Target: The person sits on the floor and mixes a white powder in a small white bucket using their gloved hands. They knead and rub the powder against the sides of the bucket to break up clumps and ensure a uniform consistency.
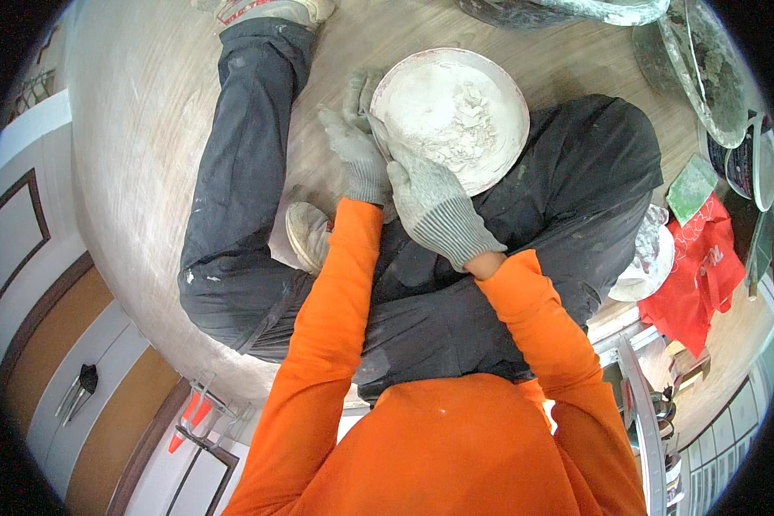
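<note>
Both my hands wear grey knit gloves and meet at the near left side of a round bowl [438, 109]. The bowl holds white powder or plaster, smooth on the left and lumpy toward the right. My left hand [356, 151] is apart from the powder, just left of the rim. Grey knit glove fingers [363, 87] show beyond it, against the bowl's side; whether they belong to that hand is unclear. My right hand [429, 197] lies along the bowl's near left rim. A thin grey edge [379, 137] shows between the hands; what it is cannot be told.
My bent legs in dark trousers [245, 161] frame the bowl on the wood-grain floor [135, 161]. Plaster-stained buckets [700, 71] stand at the upper right. Beside my right knee lie a red bag [706, 271], a green flat piece [692, 188] and a smeared white dish [645, 264].
</note>
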### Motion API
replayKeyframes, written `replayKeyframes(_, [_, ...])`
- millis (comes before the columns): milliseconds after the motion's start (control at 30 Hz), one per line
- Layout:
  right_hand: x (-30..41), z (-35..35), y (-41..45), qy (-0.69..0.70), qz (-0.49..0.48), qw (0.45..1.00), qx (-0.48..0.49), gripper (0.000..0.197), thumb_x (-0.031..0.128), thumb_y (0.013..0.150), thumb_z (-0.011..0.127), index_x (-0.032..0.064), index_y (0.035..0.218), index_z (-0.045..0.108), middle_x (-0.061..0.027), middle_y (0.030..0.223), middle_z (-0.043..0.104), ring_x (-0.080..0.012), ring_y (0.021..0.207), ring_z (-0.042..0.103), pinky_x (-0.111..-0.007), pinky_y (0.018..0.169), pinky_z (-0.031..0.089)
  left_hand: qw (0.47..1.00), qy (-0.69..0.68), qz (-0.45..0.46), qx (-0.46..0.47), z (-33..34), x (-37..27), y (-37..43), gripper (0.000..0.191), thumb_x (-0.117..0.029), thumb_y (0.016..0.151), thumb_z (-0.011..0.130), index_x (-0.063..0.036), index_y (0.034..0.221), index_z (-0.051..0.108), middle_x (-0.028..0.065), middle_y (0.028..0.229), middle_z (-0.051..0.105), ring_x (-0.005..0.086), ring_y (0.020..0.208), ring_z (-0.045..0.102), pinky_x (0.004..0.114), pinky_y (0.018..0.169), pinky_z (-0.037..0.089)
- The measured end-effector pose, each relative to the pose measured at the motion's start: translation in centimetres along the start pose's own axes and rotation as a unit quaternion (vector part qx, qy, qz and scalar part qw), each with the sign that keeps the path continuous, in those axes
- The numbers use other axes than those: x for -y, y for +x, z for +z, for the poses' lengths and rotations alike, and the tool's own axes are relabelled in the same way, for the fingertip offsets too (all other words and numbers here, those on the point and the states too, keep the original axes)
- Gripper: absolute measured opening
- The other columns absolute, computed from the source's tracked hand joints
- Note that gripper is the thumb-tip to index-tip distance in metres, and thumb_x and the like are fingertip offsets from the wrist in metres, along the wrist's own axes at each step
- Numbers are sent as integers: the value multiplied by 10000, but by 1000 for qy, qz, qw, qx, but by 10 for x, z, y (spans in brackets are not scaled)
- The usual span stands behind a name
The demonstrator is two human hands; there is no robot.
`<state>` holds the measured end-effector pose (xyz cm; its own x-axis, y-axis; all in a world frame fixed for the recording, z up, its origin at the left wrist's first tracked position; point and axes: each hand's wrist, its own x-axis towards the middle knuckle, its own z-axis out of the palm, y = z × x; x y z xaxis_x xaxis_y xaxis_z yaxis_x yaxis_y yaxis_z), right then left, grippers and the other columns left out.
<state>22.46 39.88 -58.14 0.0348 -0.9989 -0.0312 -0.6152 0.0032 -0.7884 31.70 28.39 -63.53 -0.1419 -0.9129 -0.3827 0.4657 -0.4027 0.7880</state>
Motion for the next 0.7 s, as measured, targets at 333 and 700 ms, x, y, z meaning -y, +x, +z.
replayKeyframes(333, [8,-3,-3,48,-38,989,-132,411,102,960,610,-100,1319,612,-316,1197,659,-466,1077,652,-484,973,532,1000,-25,9,-10,3,7,-1,955,-724,1068,187,50,1608,336,250,1647,394,363,1511,397,449,1284,275])
replayKeyframes(700, [-11,-3,10,-47,-14,998,-42,384,97,976,582,-77,1314,635,-296,1238,675,-446,1084,674,-477,967,541,999,28,34,28,-4,18,-5,958,-718,1072,196,65,1611,316,243,1657,381,347,1515,396,433,1287,263])
